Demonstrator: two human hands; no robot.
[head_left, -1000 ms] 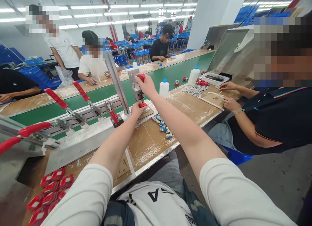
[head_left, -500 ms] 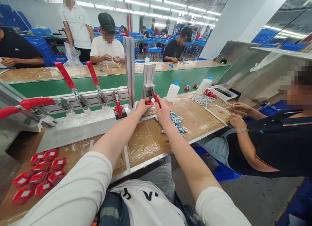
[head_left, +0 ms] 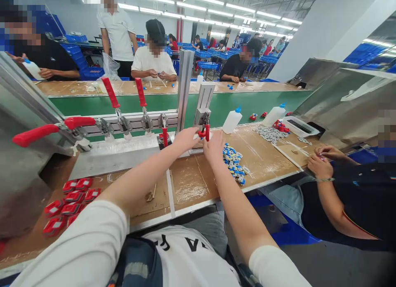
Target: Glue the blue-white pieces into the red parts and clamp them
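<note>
My left hand (head_left: pixel 185 138) reaches to the base of a small toggle press (head_left: pixel 202 114) on the bench and pinches a red part (head_left: pixel 201 134) sitting under it. My right hand (head_left: pixel 213 147) is just right of it, fingers closed on the press's red handle (head_left: pixel 207 132), which hangs down low. A pile of small blue-and-white parts (head_left: pixel 233 161) lies right beside my right hand.
A row of red-handled toggle clamps (head_left: pixel 123 109) stands left of the press. Red parts (head_left: pixel 69 198) are stacked at the near left. Glue bottles (head_left: pixel 232 120), grey pieces (head_left: pixel 269 133), a green conveyor (head_left: pixel 148 102). A co-worker's hands (head_left: pixel 321 161) work at the right; other people sit across.
My right hand has brought the red handle from high on the press down to bench level. My left hand has stayed at the red part. The view has swung left.
</note>
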